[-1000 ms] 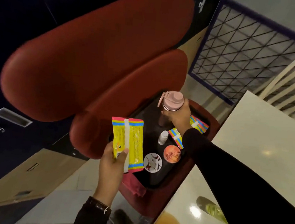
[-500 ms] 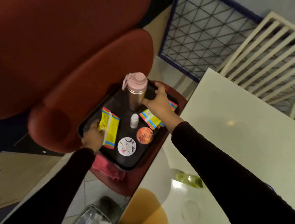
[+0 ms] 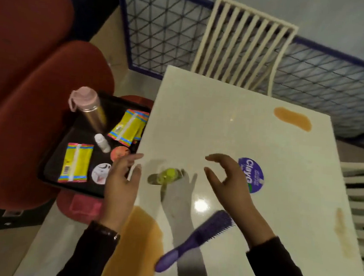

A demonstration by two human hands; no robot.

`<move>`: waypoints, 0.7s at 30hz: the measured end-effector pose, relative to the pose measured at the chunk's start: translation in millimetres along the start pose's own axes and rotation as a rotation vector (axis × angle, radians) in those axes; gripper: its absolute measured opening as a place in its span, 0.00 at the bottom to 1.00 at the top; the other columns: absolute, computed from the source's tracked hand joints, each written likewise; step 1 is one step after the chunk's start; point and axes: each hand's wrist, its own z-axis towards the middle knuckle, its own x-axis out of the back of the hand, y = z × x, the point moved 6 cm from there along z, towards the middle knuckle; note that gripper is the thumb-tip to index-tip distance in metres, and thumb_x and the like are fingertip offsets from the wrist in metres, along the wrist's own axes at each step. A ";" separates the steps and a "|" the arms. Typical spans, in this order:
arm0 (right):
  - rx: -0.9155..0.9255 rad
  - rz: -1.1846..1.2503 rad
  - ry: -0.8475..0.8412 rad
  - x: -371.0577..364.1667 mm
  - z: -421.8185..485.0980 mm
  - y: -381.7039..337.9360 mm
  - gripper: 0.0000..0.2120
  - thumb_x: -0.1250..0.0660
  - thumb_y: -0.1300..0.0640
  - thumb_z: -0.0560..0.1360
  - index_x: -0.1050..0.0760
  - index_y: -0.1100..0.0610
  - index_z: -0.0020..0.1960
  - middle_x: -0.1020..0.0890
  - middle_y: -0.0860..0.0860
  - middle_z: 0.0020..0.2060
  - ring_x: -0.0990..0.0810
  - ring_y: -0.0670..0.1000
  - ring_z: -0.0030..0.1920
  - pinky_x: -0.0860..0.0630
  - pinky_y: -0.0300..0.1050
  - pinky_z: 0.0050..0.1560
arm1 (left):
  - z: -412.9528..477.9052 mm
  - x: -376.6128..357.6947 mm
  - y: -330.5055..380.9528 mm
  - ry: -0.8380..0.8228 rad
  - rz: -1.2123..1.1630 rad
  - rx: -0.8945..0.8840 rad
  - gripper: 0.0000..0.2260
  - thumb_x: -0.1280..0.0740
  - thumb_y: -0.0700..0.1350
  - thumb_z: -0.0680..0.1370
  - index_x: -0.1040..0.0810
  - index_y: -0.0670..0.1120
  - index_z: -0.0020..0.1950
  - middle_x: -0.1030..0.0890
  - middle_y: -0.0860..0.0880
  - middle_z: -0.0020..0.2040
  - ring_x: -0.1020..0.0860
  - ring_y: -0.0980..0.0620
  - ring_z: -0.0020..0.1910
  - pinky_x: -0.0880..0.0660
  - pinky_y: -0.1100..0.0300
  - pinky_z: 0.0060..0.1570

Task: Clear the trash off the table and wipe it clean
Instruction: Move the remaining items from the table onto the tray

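— Fingers [image 3: 134, 158] of our left hand [image 3: 119, 183]: straight, loose, holding nothing, over the table's [image 3: 222, 110] left edge. Those of our right hand [image 3: 230, 180]: half-curled, empty.

— We log the tray [image 3: 52, 171] off that edge: pink-lidded flask [image 3: 87, 106], two yellow packets [image 3: 75, 162], white vial [image 3: 102, 143], two discs [image 3: 101, 173].

— On the table: yellow-capped bottle [image 3: 169, 175] between our hands, purple brush [image 3: 195, 237] by our right wrist, blue lid [image 3: 251, 175] behind that hand, orange spills [image 3: 292, 121].

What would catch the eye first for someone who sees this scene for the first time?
Both hands, the left hand and the right hand, hover empty over the white table, either side of a small yellow-green bottle. A large brown spill spreads at the near edge, beside a purple hairbrush. Left of the table, a black tray holds yellow packets and a pink-capped flask.
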 end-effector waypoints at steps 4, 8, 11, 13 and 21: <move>-0.128 -0.078 0.001 44.7 -61.9 59.8 0.10 0.31 0.56 0.73 0.22 0.51 0.54 0.20 0.45 0.53 0.24 0.48 0.55 0.28 0.49 0.60 | -62.4 -66.6 53.3 -0.197 -0.002 -0.102 0.18 0.36 0.34 0.76 0.23 0.59 0.50 0.22 0.57 0.52 0.23 0.59 0.50 0.29 0.70 0.54; -0.205 -0.091 -0.055 80.1 -116.1 105.4 0.13 0.35 0.50 0.72 0.22 0.52 0.54 0.19 0.47 0.53 0.23 0.50 0.56 0.34 0.50 0.64 | -122.1 -124.7 69.0 -0.364 0.026 -0.029 0.16 0.37 0.34 0.78 0.22 0.57 0.50 0.21 0.58 0.53 0.23 0.61 0.50 0.32 0.76 0.50; -0.237 -0.089 -0.078 105.5 -160.8 137.8 0.11 0.33 0.53 0.73 0.22 0.50 0.55 0.20 0.46 0.54 0.24 0.48 0.57 0.34 0.54 0.66 | -165.0 -160.6 72.6 -0.434 0.008 0.036 0.13 0.38 0.35 0.78 0.21 0.53 0.50 0.20 0.57 0.52 0.23 0.61 0.51 0.31 0.76 0.49; -0.265 -0.085 -0.107 121.6 -190.9 158.6 0.12 0.35 0.50 0.73 0.23 0.50 0.55 0.21 0.46 0.55 0.25 0.48 0.58 0.33 0.54 0.65 | -191.7 -182.0 71.6 -0.464 -0.007 0.079 0.13 0.38 0.35 0.78 0.21 0.54 0.49 0.19 0.57 0.51 0.21 0.60 0.51 0.26 0.68 0.51; -0.465 -0.044 -0.105 180.6 -297.8 254.0 0.12 0.37 0.50 0.75 0.23 0.51 0.56 0.22 0.45 0.54 0.26 0.46 0.57 0.33 0.40 0.61 | -277.6 -253.7 89.6 -0.585 0.051 0.060 0.14 0.38 0.35 0.78 0.21 0.53 0.48 0.19 0.55 0.50 0.22 0.61 0.49 0.29 0.77 0.42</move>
